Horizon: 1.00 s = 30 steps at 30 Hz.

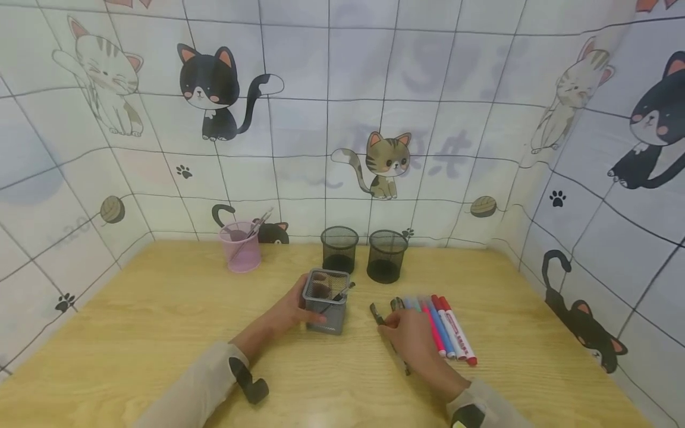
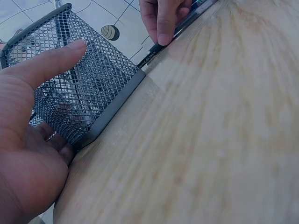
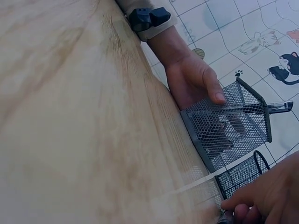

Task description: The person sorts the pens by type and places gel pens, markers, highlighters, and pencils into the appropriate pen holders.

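Observation:
My left hand (image 1: 289, 309) grips a square grey mesh pen holder (image 1: 333, 318), thumb on the near side and fingers round the back. The holder stands upright on the table, with a dark pen (image 1: 341, 293) leaning out of its top right. To its right, my right hand (image 1: 411, 337) pinches a slim black pen (image 1: 376, 311) lying low at the tabletop. In the left wrist view the thumb (image 2: 60, 58) crosses the mesh. Only a small part of the pinched pen shows beside the fingers in the right wrist view.
Several coloured markers (image 1: 452, 327) lie side by side right of my right hand, partly hidden by it. Two round black mesh holders (image 1: 339, 246) stand behind. A pink cup (image 1: 243, 258) with slim tools is at back left. A cat-print sheet (image 1: 299, 131) encloses the wooden table (image 1: 160, 315).

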Tool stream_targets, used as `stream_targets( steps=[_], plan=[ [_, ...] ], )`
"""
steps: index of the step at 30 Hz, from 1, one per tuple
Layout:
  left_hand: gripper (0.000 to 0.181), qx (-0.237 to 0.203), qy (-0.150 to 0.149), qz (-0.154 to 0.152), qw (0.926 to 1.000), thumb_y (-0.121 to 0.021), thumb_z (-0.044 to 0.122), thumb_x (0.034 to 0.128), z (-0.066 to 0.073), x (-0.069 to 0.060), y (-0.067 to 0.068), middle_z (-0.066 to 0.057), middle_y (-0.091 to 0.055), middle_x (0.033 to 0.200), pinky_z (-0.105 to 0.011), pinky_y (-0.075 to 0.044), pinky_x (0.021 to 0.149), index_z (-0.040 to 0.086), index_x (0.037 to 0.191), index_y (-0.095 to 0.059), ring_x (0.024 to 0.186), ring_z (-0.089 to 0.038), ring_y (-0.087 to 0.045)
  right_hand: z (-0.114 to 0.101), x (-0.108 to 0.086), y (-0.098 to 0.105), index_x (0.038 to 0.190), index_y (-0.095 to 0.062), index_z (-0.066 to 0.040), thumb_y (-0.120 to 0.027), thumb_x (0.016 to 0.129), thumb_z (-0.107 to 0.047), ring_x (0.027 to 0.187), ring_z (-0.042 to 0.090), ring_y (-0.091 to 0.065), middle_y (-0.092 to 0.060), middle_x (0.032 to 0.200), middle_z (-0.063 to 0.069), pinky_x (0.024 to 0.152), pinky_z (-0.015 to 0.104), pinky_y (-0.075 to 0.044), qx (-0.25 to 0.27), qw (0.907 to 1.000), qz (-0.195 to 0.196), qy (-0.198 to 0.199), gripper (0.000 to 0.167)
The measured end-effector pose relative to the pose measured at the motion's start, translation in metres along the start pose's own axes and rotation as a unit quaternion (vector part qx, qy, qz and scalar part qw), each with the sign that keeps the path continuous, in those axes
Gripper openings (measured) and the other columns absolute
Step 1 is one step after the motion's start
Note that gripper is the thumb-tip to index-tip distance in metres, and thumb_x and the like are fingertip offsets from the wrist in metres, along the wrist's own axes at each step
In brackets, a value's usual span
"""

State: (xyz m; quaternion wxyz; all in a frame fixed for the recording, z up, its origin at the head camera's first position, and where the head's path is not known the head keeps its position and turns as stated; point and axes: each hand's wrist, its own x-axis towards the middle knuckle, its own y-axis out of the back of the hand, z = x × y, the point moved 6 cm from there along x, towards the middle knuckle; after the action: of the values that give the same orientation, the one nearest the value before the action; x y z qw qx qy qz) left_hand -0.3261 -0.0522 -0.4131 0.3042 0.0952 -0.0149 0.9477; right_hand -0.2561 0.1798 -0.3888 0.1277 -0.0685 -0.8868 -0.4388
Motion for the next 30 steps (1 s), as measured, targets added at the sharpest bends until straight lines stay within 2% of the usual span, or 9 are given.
stream_targets(
  steps=[3, 6, 11, 17, 22, 23, 26, 30],
  plan=[
    [0.092, -0.001, -0.001, 0.001, 1.0000, -0.079, -0.005, 0.0685, -0.002, -0.001, 0.001, -0.021, -0.041, 0.138, -0.035, -0.038, 0.101, 0.010, 0.142, -0.026, 0.125, -0.034, -0.041, 0.000, 0.001, 0.000, 0.081, -0.074, -0.005, -0.078, 0.077, -0.013, 0.060, 0.009, -0.050, -0.066, 0.070, -0.003, 0.050, 0.025, -0.044, 0.020, 0.9997, -0.002, -0.014, 0.010],
    [0.091, -0.004, -0.004, -0.006, 1.0000, -0.079, -0.004, 0.0692, -0.002, -0.001, 0.000, -0.023, -0.041, 0.138, -0.034, -0.038, 0.101, 0.009, 0.142, -0.027, 0.126, -0.035, -0.040, -0.001, 0.004, 0.005, 0.083, -0.075, -0.005, -0.077, 0.078, -0.013, 0.057, 0.010, -0.052, -0.065, 0.068, -0.002, 0.048, 0.025, -0.044, 0.063, 0.9975, 0.013, -0.029, 0.010],
    [0.091, -0.012, -0.004, -0.011, 0.9999, -0.080, -0.002, 0.0692, -0.002, 0.000, -0.001, -0.024, -0.042, 0.137, -0.034, -0.038, 0.100, 0.009, 0.142, -0.026, 0.126, -0.036, -0.040, -0.005, 0.011, 0.021, 0.089, -0.074, -0.004, -0.075, 0.082, -0.015, 0.051, 0.014, -0.060, -0.067, 0.071, 0.002, 0.046, 0.028, -0.049, 0.157, 0.9848, 0.047, -0.057, 0.014],
    [0.091, -0.016, 0.001, -0.008, 0.9998, -0.080, -0.004, 0.0690, -0.002, 0.000, 0.000, -0.023, -0.043, 0.137, -0.033, -0.038, 0.101, 0.007, 0.141, -0.026, 0.126, -0.035, -0.040, -0.010, 0.020, 0.034, 0.101, -0.069, -0.001, -0.069, 0.088, -0.018, 0.056, 0.018, -0.064, -0.068, 0.076, 0.009, 0.056, 0.032, -0.054, 0.270, 0.9554, 0.079, -0.091, 0.022],
    [0.091, -0.013, 0.003, -0.006, 0.9999, -0.080, -0.003, 0.0695, -0.005, 0.000, 0.001, -0.021, -0.043, 0.137, -0.033, -0.037, 0.101, 0.008, 0.142, -0.026, 0.126, -0.033, -0.040, -0.014, 0.027, 0.041, 0.110, -0.064, 0.004, -0.066, 0.090, -0.017, 0.058, 0.017, -0.066, -0.067, 0.085, 0.014, 0.054, 0.025, -0.054, 0.354, 0.9215, 0.111, -0.114, 0.029],
    [0.091, -0.014, 0.003, -0.007, 0.9999, -0.079, -0.003, 0.0695, -0.005, 0.000, 0.001, -0.021, -0.043, 0.137, -0.033, -0.037, 0.101, 0.008, 0.142, -0.026, 0.126, -0.033, -0.040, -0.015, 0.028, 0.042, 0.111, -0.063, 0.004, -0.065, 0.091, -0.017, 0.059, 0.017, -0.066, -0.067, 0.085, 0.015, 0.052, 0.024, -0.052, 0.366, 0.9158, 0.118, -0.115, 0.029],
    [0.090, -0.017, 0.000, -0.008, 0.9998, -0.079, -0.003, 0.0695, -0.005, 0.000, 0.001, -0.022, -0.043, 0.137, -0.034, -0.038, 0.101, 0.007, 0.142, -0.026, 0.126, -0.034, -0.040, -0.020, 0.034, 0.047, 0.109, -0.062, 0.006, -0.060, 0.093, -0.013, 0.061, 0.020, -0.067, -0.066, 0.083, 0.016, 0.060, 0.024, -0.055, 0.400, 0.8992, 0.141, -0.107, 0.025],
    [0.090, -0.023, -0.004, -0.007, 0.9997, -0.079, -0.003, 0.0691, -0.004, 0.001, 0.001, -0.024, -0.042, 0.136, -0.035, -0.038, 0.101, 0.007, 0.142, -0.026, 0.125, -0.036, -0.040, -0.026, 0.042, 0.052, 0.105, -0.062, 0.007, -0.056, 0.092, -0.008, 0.062, 0.018, -0.068, -0.066, 0.078, 0.013, 0.072, 0.029, -0.056, 0.425, 0.8848, 0.168, -0.091, 0.021]
  ],
)
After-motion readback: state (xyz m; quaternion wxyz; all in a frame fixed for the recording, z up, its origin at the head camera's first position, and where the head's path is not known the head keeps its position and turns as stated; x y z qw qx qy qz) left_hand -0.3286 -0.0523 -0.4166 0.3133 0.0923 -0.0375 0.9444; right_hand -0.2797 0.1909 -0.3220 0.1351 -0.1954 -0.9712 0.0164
